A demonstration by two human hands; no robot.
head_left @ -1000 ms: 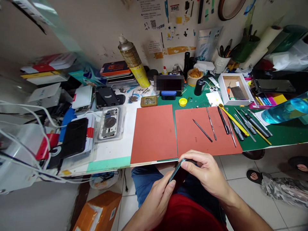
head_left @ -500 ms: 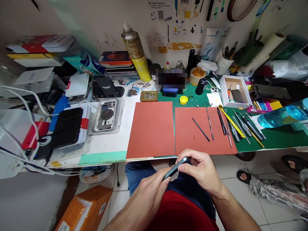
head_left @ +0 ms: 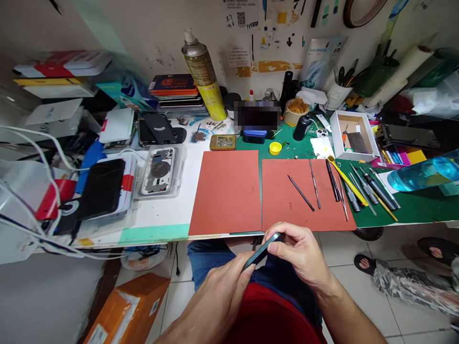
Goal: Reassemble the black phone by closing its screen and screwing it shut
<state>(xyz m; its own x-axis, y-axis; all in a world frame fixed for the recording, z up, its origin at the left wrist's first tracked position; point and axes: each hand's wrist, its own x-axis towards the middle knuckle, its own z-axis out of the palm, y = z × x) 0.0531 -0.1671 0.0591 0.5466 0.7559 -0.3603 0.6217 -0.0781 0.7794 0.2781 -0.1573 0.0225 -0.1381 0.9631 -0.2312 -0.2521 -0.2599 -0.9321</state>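
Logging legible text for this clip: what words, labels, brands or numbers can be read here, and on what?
Nothing can be read for certain; each of these is too small or blurred:
Notice on the wall: printed lines, too small.
Spray can: label too blurred.
Orange parcel: white label, too small.
Phone between left hand and right hand: no marking shows.

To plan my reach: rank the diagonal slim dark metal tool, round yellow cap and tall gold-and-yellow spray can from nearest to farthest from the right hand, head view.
Right hand, head view:
1. Slim dark metal tool, on the orange mat ahead.
2. Round yellow cap, on the green mat just beyond.
3. Tall gold-and-yellow spray can, at the back, left.
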